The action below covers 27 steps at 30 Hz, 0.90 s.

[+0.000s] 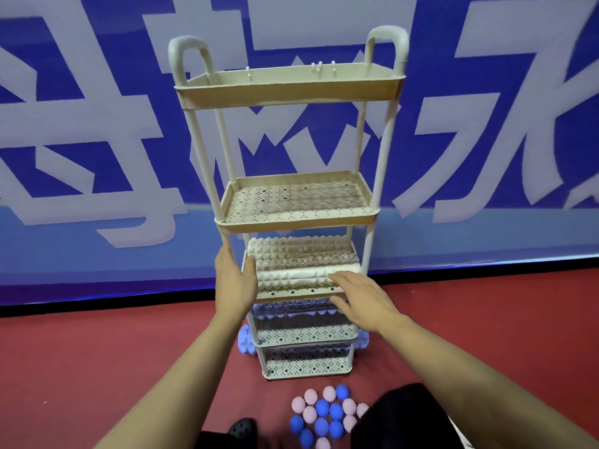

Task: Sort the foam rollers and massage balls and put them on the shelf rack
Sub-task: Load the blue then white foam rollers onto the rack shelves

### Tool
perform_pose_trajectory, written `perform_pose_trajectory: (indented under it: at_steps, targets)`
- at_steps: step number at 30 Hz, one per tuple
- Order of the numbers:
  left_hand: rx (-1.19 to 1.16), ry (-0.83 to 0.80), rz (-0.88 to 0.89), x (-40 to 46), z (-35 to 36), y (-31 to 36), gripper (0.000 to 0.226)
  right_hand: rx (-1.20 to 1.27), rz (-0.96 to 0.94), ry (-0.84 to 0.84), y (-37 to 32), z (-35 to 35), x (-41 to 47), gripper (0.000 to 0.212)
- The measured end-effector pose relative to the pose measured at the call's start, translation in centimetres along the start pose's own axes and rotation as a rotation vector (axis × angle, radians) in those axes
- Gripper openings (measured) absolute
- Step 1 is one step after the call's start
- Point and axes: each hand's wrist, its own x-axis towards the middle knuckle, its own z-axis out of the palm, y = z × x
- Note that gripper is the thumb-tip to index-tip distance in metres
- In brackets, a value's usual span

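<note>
Pink and blue massage balls (327, 416) lay clustered on the red floor (97, 351) nearest the person, untouched. Beyond them stood the shelf rack (293, 218), blue foam rollers (246, 343) filling its lower tiers. On the third tier lay cream foam rollers (301, 264). The left hand (235, 283) rested, fingers straight, against the near roller's end and the rack post; the right hand (359, 298) lay flat and spread on the roller's other end, gripping nothing. These rollers looked light and ridged (probably grippy, slightly yielding), best pressed from both ends. The upper two tiers held nothing visible. Behind hung a blue banner (97, 124).
</note>
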Motion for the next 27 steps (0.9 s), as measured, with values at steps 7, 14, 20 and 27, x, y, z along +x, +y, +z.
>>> perform_pose_trajectory:
  at_steps: [7,14,20,27]
  targets:
    - [0.096,-0.269,0.142,-10.2,8.5,2.2,0.055,0.003,0.145,0.048,5.1,-0.6,-9.9,0.052]
    - [0.202,-0.622,0.379,-18.9,19.6,4.9,0.051,0.041,0.427,-0.055,13.5,3.1,-22.5,0.057]
    - [0.267,-0.907,0.495,-24.4,29.0,5.1,0.053,0.121,0.616,-0.218,18.3,10.4,-31.6,0.058]
    - [0.343,-1.247,0.485,-29.4,36.7,3.4,0.062,0.258,0.778,-0.382,21.9,18.7,-37.7,0.066]
